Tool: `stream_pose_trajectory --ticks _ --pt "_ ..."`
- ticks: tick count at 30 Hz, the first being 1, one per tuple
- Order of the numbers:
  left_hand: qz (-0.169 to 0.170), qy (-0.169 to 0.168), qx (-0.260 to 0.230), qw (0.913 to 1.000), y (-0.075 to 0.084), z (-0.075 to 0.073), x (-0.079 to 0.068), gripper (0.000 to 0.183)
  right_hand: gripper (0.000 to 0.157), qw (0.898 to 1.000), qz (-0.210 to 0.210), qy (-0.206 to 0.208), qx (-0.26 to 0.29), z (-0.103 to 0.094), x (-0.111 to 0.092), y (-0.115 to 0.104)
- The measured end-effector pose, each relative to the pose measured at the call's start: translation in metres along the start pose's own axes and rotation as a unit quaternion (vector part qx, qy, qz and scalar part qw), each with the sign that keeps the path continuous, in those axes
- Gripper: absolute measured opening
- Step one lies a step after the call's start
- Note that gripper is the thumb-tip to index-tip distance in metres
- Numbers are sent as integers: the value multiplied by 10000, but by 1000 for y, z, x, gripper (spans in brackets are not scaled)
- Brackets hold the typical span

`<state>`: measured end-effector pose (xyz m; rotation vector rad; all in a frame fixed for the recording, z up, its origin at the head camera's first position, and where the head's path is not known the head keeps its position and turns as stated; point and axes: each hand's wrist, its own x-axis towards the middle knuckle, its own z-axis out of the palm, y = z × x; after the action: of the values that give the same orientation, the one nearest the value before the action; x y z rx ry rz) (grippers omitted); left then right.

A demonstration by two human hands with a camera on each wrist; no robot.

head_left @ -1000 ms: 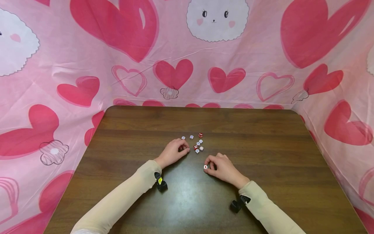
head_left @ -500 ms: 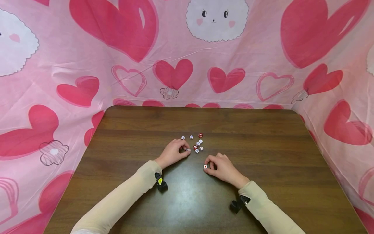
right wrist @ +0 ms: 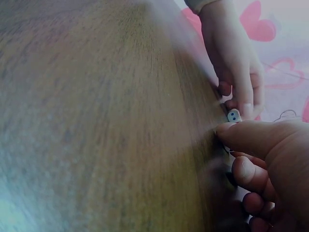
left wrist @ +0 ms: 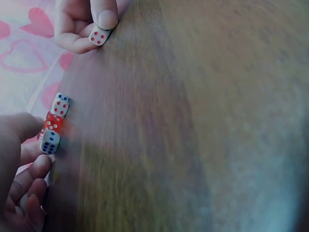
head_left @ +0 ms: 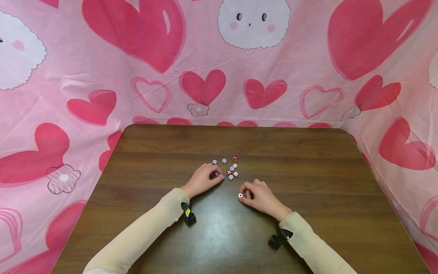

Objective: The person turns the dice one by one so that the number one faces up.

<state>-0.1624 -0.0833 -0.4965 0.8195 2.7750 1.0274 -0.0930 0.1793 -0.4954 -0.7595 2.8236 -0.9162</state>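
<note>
My left hand (head_left: 203,179) is on the table left of the dice cluster, its thumb and index finger pinching a small white die (head_left: 221,176) mostly covered by the fingers. Nearer the front, my right hand (head_left: 261,196) pinches a white die (head_left: 240,195) with a large red pip facing up. In the left wrist view the same right-hand die (left wrist: 99,36) shows four red pips. Beside the left fingertips lie a red die (head_left: 229,172) and white dice, the nearest a white die (head_left: 230,177). A blue-pipped die (right wrist: 233,116) appears by the left fingers in the right wrist view.
Behind the left hand lie a white die (head_left: 214,161), another white die (head_left: 224,161) and a red die (head_left: 234,158). The brown wooden table (head_left: 291,160) meets a pink heart-printed cloth (head_left: 232,61) at its back and sides.
The left fingers bring a white die into sight between them, then turn it so that the thumb covers most of it. The right hand and the loose dice stay put.
</note>
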Motion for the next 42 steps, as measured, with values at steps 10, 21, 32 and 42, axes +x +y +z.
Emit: stream_pose_trajectory --ticks 10,21,32,42 --pt "-111 43 28 9999 -1 -1 1 11 16 10000 66 13 47 -1 2 -2" --pt "-15 -26 69 10000 -5 0 0 15 15 9999 88 -19 66 -1 3 -2" --pt "401 36 -156 9991 -5 -4 -2 9 16 9999 96 56 44 0 2 1" --pt "133 -172 -345 9992 -4 -4 -2 12 15 9999 104 42 69 1 0 2"
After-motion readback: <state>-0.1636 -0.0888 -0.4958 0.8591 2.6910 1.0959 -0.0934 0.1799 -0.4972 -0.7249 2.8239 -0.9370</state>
